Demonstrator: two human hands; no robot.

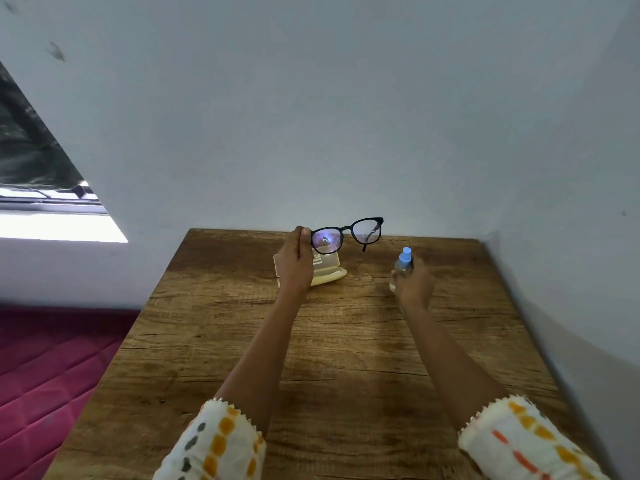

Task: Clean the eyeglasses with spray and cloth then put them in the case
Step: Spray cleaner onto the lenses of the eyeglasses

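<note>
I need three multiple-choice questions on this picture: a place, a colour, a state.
1. Where is the case? A. on the bedding B. on the table, beyond the left hand C. on the windowsill
2. Cap colour of the spray bottle? A. blue B. green C. black
3. The eyeglasses are: A. inside the case B. folded on the table C. held up by the left hand
Answers: 1 B, it stands on the wood; 2 A, the cap above the right hand is blue; 3 C, fingers pinch the frame's end.

Left hand [295, 265], right hand [414, 282]: curled grips.
</note>
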